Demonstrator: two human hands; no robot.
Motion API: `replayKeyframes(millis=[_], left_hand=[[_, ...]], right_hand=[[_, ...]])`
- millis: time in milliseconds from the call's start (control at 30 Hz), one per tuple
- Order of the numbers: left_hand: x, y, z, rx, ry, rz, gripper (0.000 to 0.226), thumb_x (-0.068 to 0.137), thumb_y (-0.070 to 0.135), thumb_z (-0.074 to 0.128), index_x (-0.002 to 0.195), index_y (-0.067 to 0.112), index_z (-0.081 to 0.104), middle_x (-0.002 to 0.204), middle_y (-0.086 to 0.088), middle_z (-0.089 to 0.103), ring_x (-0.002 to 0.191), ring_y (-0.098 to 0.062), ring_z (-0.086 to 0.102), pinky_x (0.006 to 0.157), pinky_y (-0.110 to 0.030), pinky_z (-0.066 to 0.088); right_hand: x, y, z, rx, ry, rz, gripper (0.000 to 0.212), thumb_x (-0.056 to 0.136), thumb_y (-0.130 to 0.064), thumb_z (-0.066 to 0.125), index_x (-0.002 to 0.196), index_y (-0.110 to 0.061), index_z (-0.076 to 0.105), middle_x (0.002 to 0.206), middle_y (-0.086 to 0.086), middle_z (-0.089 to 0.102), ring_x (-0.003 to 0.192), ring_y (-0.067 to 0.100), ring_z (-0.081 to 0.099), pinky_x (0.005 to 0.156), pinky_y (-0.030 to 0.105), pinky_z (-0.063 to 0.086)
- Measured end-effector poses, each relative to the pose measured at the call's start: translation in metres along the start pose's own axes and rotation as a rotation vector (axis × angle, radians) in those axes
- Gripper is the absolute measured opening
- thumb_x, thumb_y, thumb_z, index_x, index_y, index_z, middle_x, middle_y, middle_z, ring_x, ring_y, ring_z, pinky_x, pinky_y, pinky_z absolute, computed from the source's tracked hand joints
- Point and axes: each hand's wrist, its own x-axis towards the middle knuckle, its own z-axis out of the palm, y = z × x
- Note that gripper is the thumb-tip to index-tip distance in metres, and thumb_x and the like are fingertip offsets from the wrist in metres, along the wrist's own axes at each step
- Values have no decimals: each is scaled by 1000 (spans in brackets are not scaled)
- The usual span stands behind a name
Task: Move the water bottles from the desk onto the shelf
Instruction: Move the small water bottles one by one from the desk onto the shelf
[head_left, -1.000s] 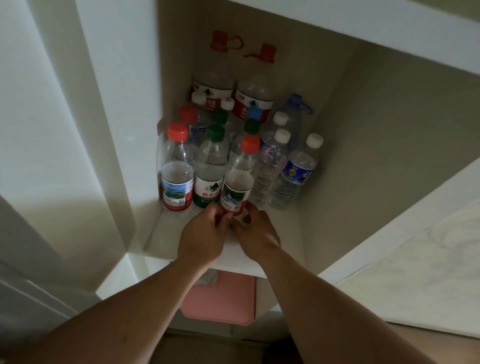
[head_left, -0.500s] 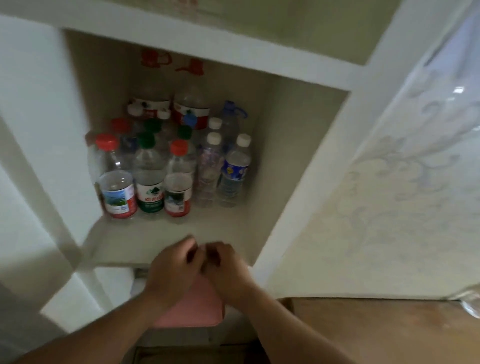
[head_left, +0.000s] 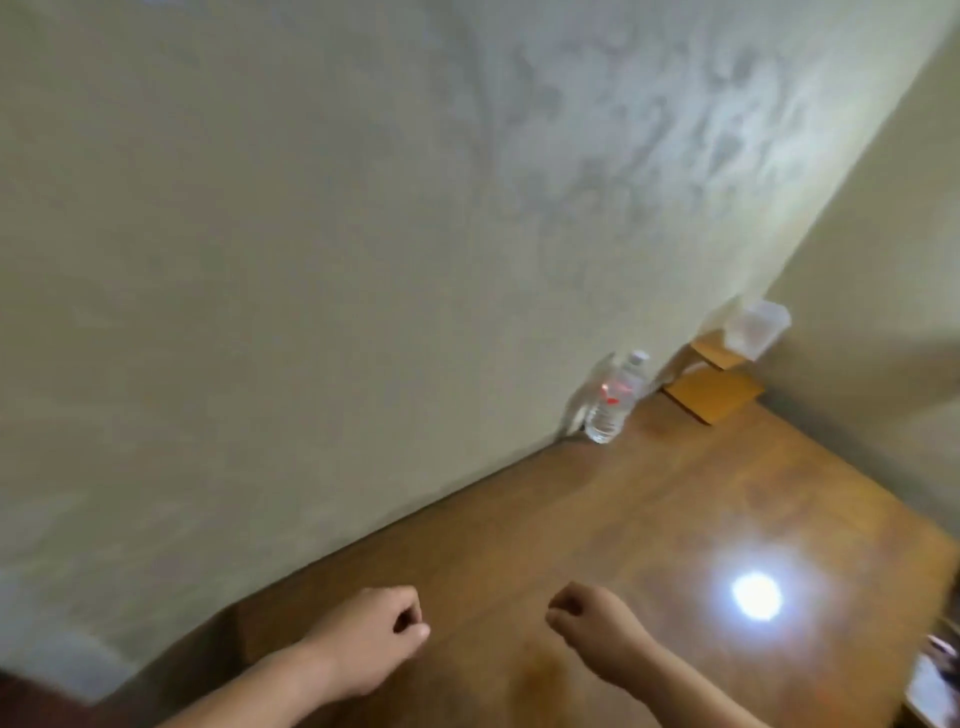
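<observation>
Head view: left hand (head_left: 371, 636) and right hand (head_left: 589, 631) above desk (head_left: 649, 519), fingers curled into fists, holding nothing. Water bottle (head_left: 615, 402) stands against wall (head_left: 363, 260), well ahead of right hand.

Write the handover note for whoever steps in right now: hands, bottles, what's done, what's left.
Left hand: fingers curled, holding nothing, over the desk.
Right hand: fingers curled, holding nothing.
Bottles: one water bottle stands upright on the desk against the wall, well beyond both hands.
Done: cannot tell from here; the shelf is out of view.
Left: pick up that bottle and take it to the shelf.
</observation>
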Motion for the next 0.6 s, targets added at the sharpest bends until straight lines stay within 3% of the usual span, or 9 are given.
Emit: replayKeyframes(millis=[200,267,367,433,533,600], left_hand=[[142,118,9,111,20,-7,16,101,45,63,100,29,69,101,10,74,92,-12,69,88,-38,59],[186,153,8,103,71,2,18,102,39,64,109,23,69,109,4,73,98,-17,68,87,-33,55],[241,201,-1,85,125,-2,35,101,37,66,131,19,62,118,1,69,105,-20,65,92,-32,52],[276,227,-10,79,172,-4,51,100,37,68,144,18,54,128,-2,66,115,-24,65,101,-34,51],[319,259,-31,63,255,-7,75,94,36,69,160,20,37,149,-5,59,129,-27,62,112,-39,48],[345,277,-44,16,277,4,83,90,30,66,164,24,28,151,0,58,130,-25,63,115,-42,48]], right_hand=[[89,107,-95,86,104,6,22,101,-36,67,113,-20,75,109,-4,74,103,15,68,85,29,52],[126,123,-119,122,164,-4,26,99,-37,69,115,-17,74,110,-1,73,108,20,68,87,30,52],[177,125,-151,194,216,-36,46,97,-44,71,131,-16,64,114,-2,67,108,20,65,88,31,50],[207,116,-172,266,271,-68,68,93,-51,74,146,-14,52,131,3,66,116,23,65,90,33,50],[250,93,-202,377,366,-171,96,86,-52,82,160,-16,35,157,8,52,138,28,57,108,44,51],[276,73,-216,452,410,-269,104,85,-50,83,165,-22,25,161,10,45,143,30,52,114,46,47]])
